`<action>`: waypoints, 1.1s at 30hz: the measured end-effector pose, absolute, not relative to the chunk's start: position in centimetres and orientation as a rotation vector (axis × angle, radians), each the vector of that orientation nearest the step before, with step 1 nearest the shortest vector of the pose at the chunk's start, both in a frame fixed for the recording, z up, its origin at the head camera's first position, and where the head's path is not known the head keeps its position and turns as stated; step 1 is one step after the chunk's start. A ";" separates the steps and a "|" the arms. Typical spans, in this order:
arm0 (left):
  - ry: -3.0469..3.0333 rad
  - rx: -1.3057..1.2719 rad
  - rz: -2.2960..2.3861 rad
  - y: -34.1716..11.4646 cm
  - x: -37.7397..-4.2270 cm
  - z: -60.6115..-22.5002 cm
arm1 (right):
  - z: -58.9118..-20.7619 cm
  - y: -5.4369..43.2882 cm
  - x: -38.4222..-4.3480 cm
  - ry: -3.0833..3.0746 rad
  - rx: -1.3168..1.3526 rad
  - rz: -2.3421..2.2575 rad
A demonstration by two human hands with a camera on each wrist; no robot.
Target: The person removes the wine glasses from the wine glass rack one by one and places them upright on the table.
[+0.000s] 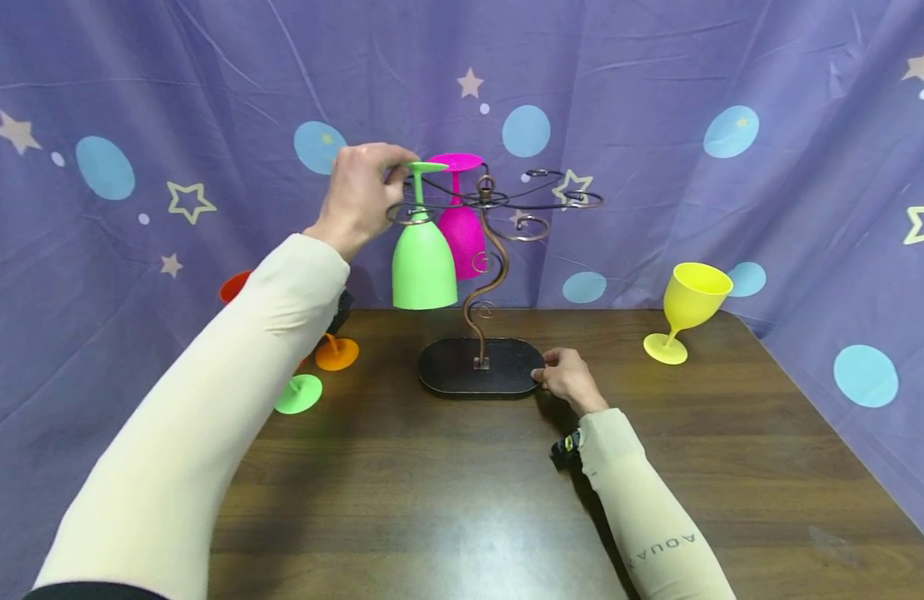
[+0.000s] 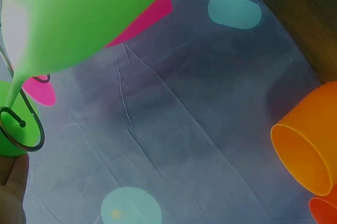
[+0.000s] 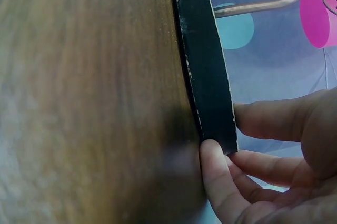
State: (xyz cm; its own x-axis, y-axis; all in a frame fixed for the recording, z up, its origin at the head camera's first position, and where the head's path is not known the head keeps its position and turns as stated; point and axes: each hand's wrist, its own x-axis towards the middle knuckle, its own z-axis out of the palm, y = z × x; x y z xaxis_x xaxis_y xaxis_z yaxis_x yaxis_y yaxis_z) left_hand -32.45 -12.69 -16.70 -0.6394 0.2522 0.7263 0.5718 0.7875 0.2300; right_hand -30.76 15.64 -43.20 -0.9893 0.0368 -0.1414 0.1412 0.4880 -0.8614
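My left hand (image 1: 360,196) pinches the foot of a light green goblet (image 1: 424,267), which hangs upside down at the left side of a wire glass rack (image 1: 504,258). In the left wrist view the goblet's stem lies at a curled wire loop (image 2: 39,142), with the foot on the loop's far side. A magenta goblet (image 1: 462,237) hangs upside down just behind it. The rack's S-shaped stem rises from a black oval base (image 1: 447,367). My right hand (image 1: 572,382) grips that base at its right end, thumb on top and fingertips at the lower edge (image 3: 210,150).
A yellow goblet (image 1: 694,296) stands upright at the back right of the wooden table (image 1: 402,483). Behind my left sleeve, partly hidden, are an orange foot (image 1: 337,354), another green foot (image 1: 300,394) and a red rim (image 1: 235,286). A patterned curtain (image 1: 626,75) hangs behind.
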 end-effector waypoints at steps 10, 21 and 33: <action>-2.147 -0.706 -0.679 -13.2 -31.1 -16.9 | -43.2 15.8 -30.7 2.674 0.138 -1.462; -1.963 -0.719 -0.675 -14.5 -28.4 -17.2 | -43.4 15.8 -30.8 2.665 0.128 -1.476; -1.909 -0.446 -0.729 -18.0 -26.1 -18.2 | -43.2 15.9 -30.7 2.658 0.111 -1.471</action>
State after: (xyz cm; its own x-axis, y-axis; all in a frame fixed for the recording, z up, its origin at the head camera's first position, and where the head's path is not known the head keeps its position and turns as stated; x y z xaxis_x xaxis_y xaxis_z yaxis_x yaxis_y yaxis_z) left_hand -26.08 -18.02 -18.24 -0.4293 -0.0108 0.9031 0.5941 0.7498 0.2914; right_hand -30.71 15.87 -43.20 -0.9922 0.0146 -0.1240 0.1128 0.5302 -0.8404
